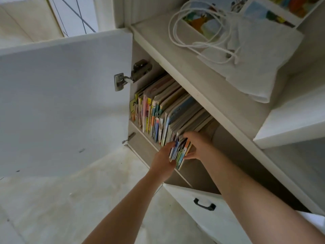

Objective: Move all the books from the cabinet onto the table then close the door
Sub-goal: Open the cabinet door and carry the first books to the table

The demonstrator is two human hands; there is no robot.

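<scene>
While most books stand packed inside the cabinet beside the hinge, the left hand and right hand clamp a small batch between them — removal seems underway; next, lift it clear towards the bench, unseen here.

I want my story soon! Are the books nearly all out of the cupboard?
Not yet. Done: the cabinet door is swung open. In hand: the left hand and right hand grip a small bunch of books at the row's end. Left: the long row of books remains inside, then the door needs closing. The table isn't in view.
</scene>
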